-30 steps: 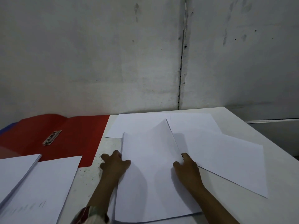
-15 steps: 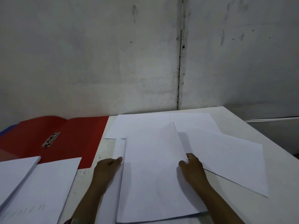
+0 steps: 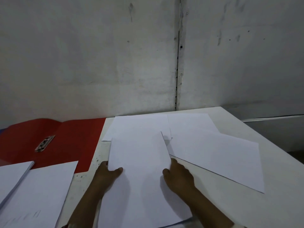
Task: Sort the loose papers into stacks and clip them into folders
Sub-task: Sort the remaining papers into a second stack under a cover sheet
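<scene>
L hand (image 3: 107, 176): grips left edge of the centre paper stack (image 3: 141, 178), thumb on top, fingers under, hidden.
R hand (image 3: 178, 177): holds stack's right edge, thumb on top, fingers curled at the edge.
Stack: near edge of tabletop (image 3: 279, 203), mid.
Loose sheets (image 3: 213, 155): far-right corner, overlapping.
Red folder (image 3: 69, 142): open, far-left, metal clip (image 3: 44, 143) on it.
Left piles (image 3: 37, 195): near-left corner.

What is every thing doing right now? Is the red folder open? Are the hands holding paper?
Red folder: open, lying flat.
Metal clip: on the folder, clamping no paper.
Middle paper stack: gripped at both side edges.
Left hand: thumb on top of the stack.
Right hand: gripping the stack's right edge.
Loose sheet: flat, askew.
Thick stack: flat, untouched.
</scene>
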Demonstrator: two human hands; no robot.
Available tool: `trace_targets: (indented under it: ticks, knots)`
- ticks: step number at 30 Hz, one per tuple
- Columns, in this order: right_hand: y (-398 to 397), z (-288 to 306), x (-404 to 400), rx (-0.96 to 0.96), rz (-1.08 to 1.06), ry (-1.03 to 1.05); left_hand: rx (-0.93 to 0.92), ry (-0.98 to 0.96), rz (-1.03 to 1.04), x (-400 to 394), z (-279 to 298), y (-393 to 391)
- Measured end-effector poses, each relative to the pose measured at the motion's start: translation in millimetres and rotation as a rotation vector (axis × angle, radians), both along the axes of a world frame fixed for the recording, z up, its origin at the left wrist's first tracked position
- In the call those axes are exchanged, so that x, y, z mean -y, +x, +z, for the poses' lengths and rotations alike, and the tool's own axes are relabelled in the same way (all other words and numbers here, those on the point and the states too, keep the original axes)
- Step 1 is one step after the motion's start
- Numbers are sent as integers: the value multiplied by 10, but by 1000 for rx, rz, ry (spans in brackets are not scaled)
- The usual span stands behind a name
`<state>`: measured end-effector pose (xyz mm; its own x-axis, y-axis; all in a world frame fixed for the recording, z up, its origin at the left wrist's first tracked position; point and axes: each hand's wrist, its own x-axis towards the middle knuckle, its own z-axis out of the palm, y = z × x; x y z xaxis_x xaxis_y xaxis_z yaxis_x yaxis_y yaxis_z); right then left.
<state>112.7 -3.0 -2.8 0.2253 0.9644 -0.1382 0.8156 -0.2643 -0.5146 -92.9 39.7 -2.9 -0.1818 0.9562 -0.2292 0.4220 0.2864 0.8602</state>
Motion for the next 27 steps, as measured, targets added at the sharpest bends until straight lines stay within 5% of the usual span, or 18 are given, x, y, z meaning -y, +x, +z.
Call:
trace_targets:
  ticks: [4,9,15,27]
  knots:
    - [193,18,-27,53,-29,32,-28,8,-8,7,-21,5]
    - [656,-11,79,342,-78,174,25,50,3,44,-42,0]
    - [1198,-92,102,334,-152,-88,28,78,-8,44,-46,3]
    - [1372,-107,78,684,98,48,4,61,14,44,-54,-33]
